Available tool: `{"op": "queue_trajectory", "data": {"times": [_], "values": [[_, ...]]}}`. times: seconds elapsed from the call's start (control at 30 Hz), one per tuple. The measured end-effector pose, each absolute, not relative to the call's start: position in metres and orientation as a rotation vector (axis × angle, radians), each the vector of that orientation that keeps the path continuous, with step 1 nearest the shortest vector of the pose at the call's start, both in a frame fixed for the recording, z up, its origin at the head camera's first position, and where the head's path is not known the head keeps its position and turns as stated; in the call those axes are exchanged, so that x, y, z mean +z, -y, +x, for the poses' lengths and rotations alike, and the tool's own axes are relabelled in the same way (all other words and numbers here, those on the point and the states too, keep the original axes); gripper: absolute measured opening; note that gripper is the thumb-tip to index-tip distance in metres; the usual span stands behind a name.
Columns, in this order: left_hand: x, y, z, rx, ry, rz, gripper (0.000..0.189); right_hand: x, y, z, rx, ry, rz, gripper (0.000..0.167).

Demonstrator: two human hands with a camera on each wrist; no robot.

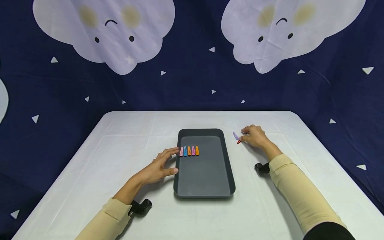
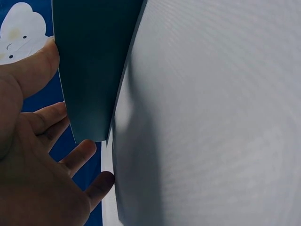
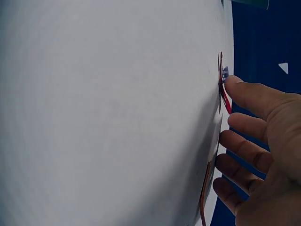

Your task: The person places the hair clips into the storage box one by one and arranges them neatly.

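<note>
My left hand (image 1: 158, 168) rests at the left side of a dark grey tray (image 1: 207, 180), its fingers loosely extended and the thumb at the rim. In the left wrist view the same fingers spread along the tray's wall (image 2: 94, 70). Over the table to the tray's right, my right hand (image 1: 254, 136) reaches low with fingers apart. Its thumb tip is right at a purple snap hair clip (image 1: 235, 135) and a red hair clip (image 1: 239, 142). The right wrist view also has a thin orange-brown piece (image 3: 205, 190) on the cloth below the fingers.
A row of several snap hair clips in pink, blue (image 1: 185, 151) and orange (image 1: 197, 150) lies across the tray's left half. White cloth (image 1: 120, 140) covers the table. Behind it hangs a navy curtain (image 1: 189, 90) with clouds and small white triangles.
</note>
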State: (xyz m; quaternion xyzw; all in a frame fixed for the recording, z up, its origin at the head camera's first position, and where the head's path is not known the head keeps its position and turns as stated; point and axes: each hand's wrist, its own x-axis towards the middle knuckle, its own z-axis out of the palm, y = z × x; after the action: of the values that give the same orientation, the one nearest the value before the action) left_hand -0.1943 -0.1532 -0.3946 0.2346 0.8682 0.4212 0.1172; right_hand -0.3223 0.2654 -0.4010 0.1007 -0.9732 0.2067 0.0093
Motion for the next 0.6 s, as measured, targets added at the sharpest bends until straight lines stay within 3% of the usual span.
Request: {"op": "queue_trajectory", "data": {"times": [0.6], "values": [[-0.394, 0.154, -0.195, 1.246, -2.524, 0.673, 0.069, -0.401, -0.250, -0.326, 0.626, 3.079, 0.334, 0.050]]}}
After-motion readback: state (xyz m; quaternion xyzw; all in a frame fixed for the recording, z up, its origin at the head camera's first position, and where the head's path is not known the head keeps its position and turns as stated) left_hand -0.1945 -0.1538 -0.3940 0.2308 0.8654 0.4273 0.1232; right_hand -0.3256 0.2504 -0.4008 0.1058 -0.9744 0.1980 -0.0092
